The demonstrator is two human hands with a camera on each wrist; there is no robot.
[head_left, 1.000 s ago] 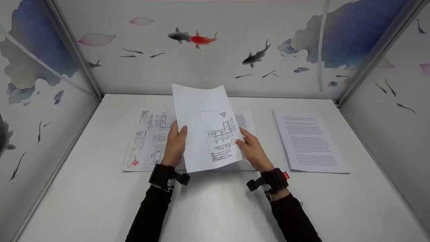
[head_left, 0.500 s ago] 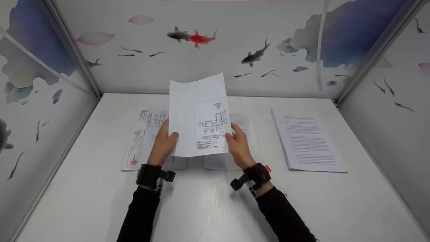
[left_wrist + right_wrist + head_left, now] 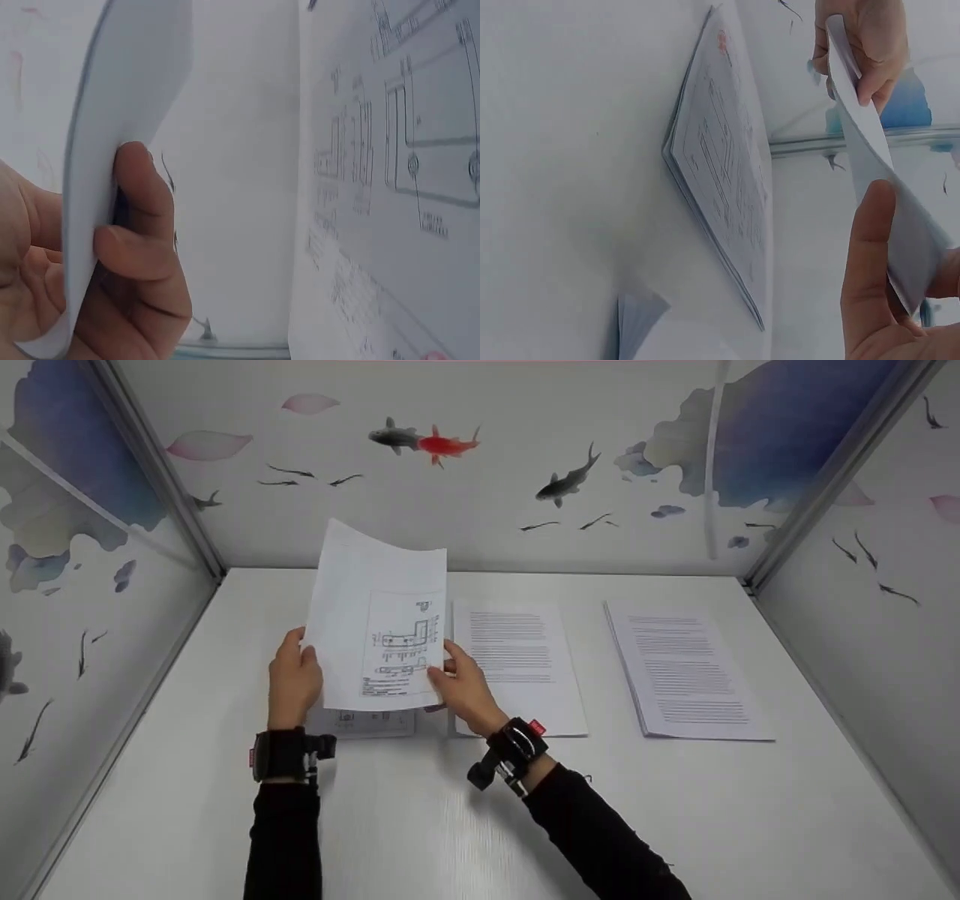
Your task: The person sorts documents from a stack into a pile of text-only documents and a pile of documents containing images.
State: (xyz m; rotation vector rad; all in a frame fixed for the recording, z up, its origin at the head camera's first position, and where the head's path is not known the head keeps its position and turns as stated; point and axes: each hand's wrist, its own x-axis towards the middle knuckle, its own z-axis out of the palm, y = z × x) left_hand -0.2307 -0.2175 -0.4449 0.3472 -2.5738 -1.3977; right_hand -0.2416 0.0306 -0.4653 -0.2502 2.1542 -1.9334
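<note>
Both hands hold up a sheet of paper (image 3: 341, 607) printed with a line drawing. My left hand (image 3: 294, 682) grips its left edge, and my right hand (image 3: 466, 686) pinches the lower right edge. The left wrist view has the paper (image 3: 127, 82) edge-on, fingers curled behind it. In the right wrist view the sheet (image 3: 866, 142) bows between the two hands. Below it lies a stack of drawing sheets (image 3: 375, 724), mostly hidden in the head view; the right wrist view has the same drawing stack (image 3: 724, 150) on the table, with a red mark at one end.
A middle stack of text pages (image 3: 517, 660) lies just right of the held sheet. Farther right is a thicker stack of text pages (image 3: 694, 675). The white table (image 3: 420, 825) is bounded by printed panels, with the back panel (image 3: 495, 525) behind the stacks.
Both hands have carried the sheet leftward, from between the left and middle stacks to over the left drawing stack. The middle text stack has come into fuller view.
</note>
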